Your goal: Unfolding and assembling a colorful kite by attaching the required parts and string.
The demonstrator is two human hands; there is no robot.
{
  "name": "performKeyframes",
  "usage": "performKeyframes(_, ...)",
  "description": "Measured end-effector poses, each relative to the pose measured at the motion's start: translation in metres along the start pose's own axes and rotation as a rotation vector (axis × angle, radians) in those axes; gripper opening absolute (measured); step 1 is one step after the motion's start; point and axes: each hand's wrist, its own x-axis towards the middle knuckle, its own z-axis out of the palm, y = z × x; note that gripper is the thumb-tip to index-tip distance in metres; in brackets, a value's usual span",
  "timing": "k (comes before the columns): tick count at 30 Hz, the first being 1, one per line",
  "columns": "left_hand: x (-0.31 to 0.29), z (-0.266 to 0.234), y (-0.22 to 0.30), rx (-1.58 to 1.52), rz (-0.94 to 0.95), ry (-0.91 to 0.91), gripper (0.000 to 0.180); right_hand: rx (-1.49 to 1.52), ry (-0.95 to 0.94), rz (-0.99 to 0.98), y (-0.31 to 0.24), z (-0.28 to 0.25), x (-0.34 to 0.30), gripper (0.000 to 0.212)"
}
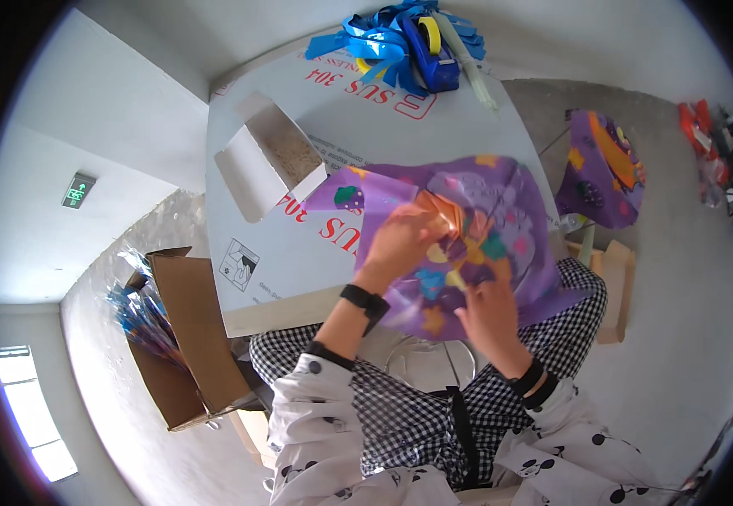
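Note:
A thin, shiny purple plastic sheet with a colourful cartoon print spreads over the near right edge of the table and toward my right knee. My left hand is closed on the sheet near its middle, where the material bunches; the fingertips are partly blurred. Lower on the sheet's right part is my right hand. Its thumb stands apart from the blurred fingers, which lie against the print. Bright yellow, green, orange and blue patches show between my hands, too smeared to tell whether they are print or loose pieces.
An open white box with small pale contents sits left on the table. Blue strips and a blue tape dispenser lie at the far edge. Another purple sheet is at right. A cardboard carton holds shiny packets.

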Motion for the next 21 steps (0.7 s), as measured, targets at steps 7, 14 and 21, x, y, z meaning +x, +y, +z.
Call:
performKeyframes(7,-0.018,-0.055,-0.086,-0.328,-0.52,0.71,0.027,0.218,0.162,-0.157,-0.007,0.006,0.053,0.029)
performKeyframes(14,0.025,-0.098,-0.137,-0.173,-0.639,0.767,0.047,0.28,0.077,-0.149,0.046,0.02,0.049,0.042)
performKeyframes(21,0.024,-0.107,-0.122,0.086,-0.357,0.531,0.049,0.087,0.06,0.006,0.007,0.019,0.03,0.051)
